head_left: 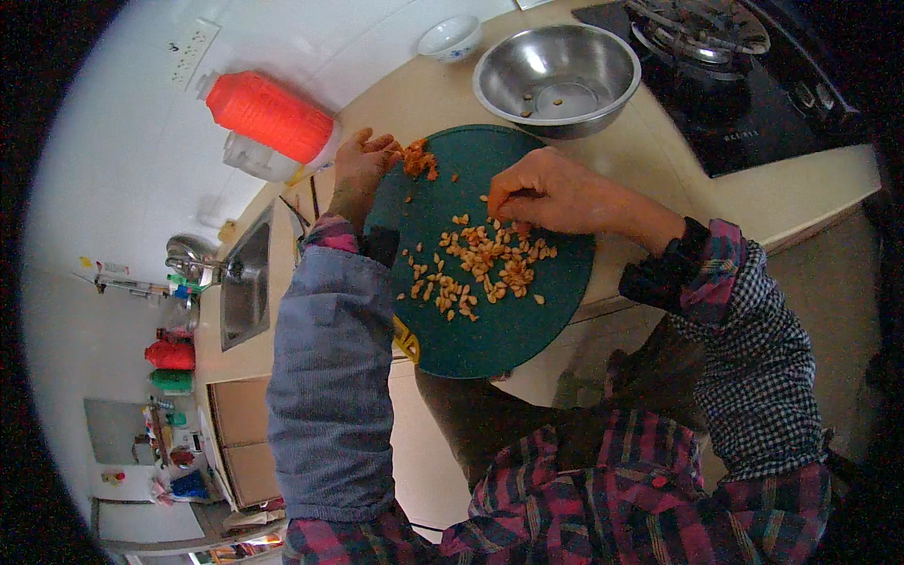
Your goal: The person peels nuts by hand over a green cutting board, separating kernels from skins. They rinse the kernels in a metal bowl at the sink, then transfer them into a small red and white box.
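Many pale seeds, apparently pumpkin seeds with orange pulp on some, lie spread over a round green cutting board. My right hand is over the upper edge of the seeds, thumb and fingers pinched together; whether a seed is between them is hidden. My left hand is at the board's upper left rim, its fingertips against a clump of stringy orange pulp. A steel bowl with a few seeds inside stands on the counter just beyond the board.
A small white bowl stands beside the steel bowl, near the wall. A black gas stove is at the upper right. Left of the board are a container with a red cover and a sink. The board overhangs the counter's front edge.
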The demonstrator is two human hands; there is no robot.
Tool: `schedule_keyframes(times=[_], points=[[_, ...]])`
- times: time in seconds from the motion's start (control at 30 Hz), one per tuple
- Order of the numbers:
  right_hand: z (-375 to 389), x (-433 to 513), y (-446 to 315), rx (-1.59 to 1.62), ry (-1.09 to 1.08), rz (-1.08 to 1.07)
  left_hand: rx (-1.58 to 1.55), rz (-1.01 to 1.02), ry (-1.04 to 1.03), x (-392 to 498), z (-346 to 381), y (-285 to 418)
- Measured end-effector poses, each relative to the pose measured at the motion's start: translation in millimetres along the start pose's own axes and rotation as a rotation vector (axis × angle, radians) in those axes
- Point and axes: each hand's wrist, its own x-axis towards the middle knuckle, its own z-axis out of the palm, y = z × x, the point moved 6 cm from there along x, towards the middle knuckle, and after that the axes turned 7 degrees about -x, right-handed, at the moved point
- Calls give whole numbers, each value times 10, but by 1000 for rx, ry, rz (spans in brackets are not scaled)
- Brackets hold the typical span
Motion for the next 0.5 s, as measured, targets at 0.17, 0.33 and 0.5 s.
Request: schedule_keyframes(times=[0.17, 0.33, 0.5], points=[[6, -3, 15, 12, -16, 8, 179, -137, 197, -83, 191, 179], [-6, -7, 1, -12, -22, -10, 425, -172, 88, -43, 258, 268], [-21, -5, -4, 2, -7, -33, 172, -239, -45, -219, 214, 366]])
